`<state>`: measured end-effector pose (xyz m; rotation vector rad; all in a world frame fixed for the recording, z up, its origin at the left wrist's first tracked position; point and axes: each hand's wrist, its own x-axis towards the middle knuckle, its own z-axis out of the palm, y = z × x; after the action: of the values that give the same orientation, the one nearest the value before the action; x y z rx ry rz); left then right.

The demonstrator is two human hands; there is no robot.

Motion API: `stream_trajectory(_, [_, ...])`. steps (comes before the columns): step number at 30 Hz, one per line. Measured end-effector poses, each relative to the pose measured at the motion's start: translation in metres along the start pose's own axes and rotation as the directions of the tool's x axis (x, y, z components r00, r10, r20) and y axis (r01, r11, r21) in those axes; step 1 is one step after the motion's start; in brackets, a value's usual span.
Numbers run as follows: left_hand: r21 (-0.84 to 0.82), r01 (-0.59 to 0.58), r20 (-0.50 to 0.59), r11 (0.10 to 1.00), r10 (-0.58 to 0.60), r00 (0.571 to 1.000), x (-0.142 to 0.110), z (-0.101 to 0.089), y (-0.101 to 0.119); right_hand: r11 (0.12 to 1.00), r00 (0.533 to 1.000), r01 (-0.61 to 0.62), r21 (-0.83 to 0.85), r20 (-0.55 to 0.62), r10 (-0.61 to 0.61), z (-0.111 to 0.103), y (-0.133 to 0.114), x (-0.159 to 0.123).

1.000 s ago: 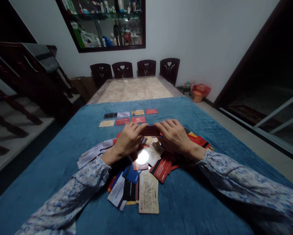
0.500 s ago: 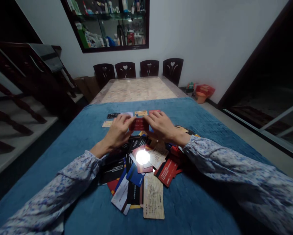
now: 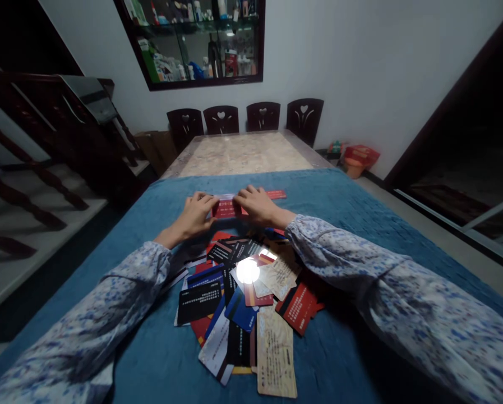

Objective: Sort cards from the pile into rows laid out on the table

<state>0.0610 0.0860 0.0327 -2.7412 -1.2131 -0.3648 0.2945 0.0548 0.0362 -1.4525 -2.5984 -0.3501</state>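
A red card [image 3: 224, 209] lies low over the back of the blue cloth, in line with the laid-out cards there. My left hand [image 3: 196, 212] is closed at its left end with the thumb and fingers. At the other end, my right hand [image 3: 256, 205] has its fingers bent over the card and hides that side. Another red card [image 3: 276, 194] shows just beyond my right hand. Most of the laid-out cards are covered by my hands. Closer to me is a loose heap of bank-style cards, among them a black card [image 3: 199, 303], a blue card [image 3: 241, 310] and a beige card [image 3: 275, 353].
The blue cloth [image 3: 146, 348] covers the near part of a long marble-topped table [image 3: 238, 152]. Several dark chairs [image 3: 263, 116] stand at its far end. A wooden railing [image 3: 28, 163] is on the left, and a red bag [image 3: 361, 154] sits on the floor at right.
Both hands have carried the red card away from me, from above the heap to the laid-out cards, and lowered it. The view has shifted slightly, so the heap appears further right.
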Motion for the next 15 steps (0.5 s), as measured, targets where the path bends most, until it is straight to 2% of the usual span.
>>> stream_trajectory(7, [-0.091, 0.106, 0.12, 0.99, -0.095, 0.988, 0.017, 0.017, -0.025, 0.999, 0.994, -0.012, 0.05, 0.112, 0.006, 0.014, 0.004, 0.026])
stream_trajectory(15, [-0.088, 0.159, 0.233, 0.983, -0.135, 0.963, 0.027, 0.027, -0.031, 0.998, 0.986, -0.011, 0.068, 0.169, 0.0, 0.031, 0.01, 0.04])
